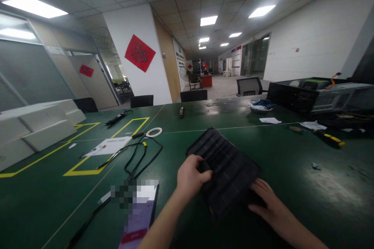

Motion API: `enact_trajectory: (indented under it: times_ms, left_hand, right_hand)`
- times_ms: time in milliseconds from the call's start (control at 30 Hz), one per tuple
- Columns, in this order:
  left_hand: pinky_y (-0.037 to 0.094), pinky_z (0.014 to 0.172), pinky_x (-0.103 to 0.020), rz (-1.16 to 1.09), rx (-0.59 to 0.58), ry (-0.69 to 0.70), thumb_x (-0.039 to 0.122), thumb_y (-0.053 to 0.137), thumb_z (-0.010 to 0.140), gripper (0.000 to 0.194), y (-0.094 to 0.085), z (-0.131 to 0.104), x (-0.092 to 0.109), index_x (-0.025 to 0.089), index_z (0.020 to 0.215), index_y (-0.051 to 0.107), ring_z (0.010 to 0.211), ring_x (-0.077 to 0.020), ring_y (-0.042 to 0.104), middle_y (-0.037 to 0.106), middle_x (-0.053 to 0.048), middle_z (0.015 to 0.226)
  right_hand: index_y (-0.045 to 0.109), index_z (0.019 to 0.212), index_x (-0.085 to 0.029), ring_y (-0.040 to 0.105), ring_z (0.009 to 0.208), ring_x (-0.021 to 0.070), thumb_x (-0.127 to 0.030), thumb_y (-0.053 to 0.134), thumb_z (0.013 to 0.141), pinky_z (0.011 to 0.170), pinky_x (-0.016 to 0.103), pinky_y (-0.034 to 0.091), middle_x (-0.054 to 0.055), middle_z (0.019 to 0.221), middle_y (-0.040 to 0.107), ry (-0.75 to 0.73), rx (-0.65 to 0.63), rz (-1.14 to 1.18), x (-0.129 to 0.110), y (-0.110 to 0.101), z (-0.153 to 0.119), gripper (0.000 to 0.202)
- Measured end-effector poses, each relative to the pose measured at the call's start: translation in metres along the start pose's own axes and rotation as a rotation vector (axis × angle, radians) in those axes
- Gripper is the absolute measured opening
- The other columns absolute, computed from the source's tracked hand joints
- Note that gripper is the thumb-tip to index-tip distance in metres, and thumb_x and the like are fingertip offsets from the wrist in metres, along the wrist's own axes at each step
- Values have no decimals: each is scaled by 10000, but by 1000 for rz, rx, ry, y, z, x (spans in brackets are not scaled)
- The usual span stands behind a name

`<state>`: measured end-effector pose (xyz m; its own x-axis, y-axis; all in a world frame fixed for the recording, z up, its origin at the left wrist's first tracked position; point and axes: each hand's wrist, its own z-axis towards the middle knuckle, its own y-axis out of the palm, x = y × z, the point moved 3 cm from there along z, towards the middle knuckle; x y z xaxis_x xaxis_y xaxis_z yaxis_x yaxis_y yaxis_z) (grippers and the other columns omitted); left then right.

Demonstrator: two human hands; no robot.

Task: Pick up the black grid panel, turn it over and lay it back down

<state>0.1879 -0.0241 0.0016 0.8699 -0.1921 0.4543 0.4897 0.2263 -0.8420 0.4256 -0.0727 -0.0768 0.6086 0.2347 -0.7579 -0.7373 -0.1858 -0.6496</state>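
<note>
A black slotted tray (pixel 226 171) with ridged rows is tilted above the green table in front of me. My left hand (pixel 191 177) is closed on its near left side, the thumb lying over the top face. At the lower right edge, my right hand (pixel 265 200) grips the tray, its fingertips partly hidden in the dark beneath. Motion blurs the tray a little, and its underside does not show.
Left of the tray lie a black cable (pixel 143 159), a white tape roll (pixel 154 132), a paper sheet (pixel 109 145) and a purple-and-white packet (pixel 140 214). Behind stands a small cylinder (pixel 181 112). An open computer case (pixel 292 95) and a yellow-black screwdriver (pixel 330 139) are right; white foam blocks (pixel 46 124) are left.
</note>
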Motion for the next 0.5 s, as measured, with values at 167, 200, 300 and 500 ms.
enact_trajectory:
  times_ms: [167, 200, 300, 500]
  left_hand:
    - [404, 598, -282, 368, 49, -510, 566, 428, 678, 425, -73, 34, -100, 218, 822, 626, 819, -233, 589, 645, -52, 893]
    - [411, 603, -309, 396, 48, -559, 564, 424, 676, 445, -84, 37, -119, 189, 788, 635, 819, -268, 592, 649, -90, 881]
    - [429, 604, -362, 453, 33, -673, 533, 464, 645, 449, -101, 36, -161, 132, 736, 644, 829, -338, 593, 649, -172, 865]
    - [442, 682, -366, 456, 53, -645, 440, 470, 679, 388, -97, 30, -194, 105, 800, 622, 904, -329, 579, 629, -195, 951]
  right_hand:
    - [378, 1213, -289, 127, 1258, 198, -306, 464, 764, 1069, 400, 104, 6, 1320, 263, 72, -118, 64, 3, 1, 3, 458]
    - [383, 1209, -291, 129, 1258, 197, -307, 466, 760, 1069, 394, 102, 4, 1320, 263, 69, -118, 66, 3, 1, 3, 457]
    - [384, 1208, -306, 116, 1265, 193, -308, 474, 750, 1068, 392, 100, -10, 1330, 253, 95, -131, 57, 4, 4, 2, 467]
    - [382, 1224, -261, 168, 1256, 201, -312, 469, 730, 1061, 390, 147, 20, 1332, 272, 98, -107, 44, -1, -1, 1, 504]
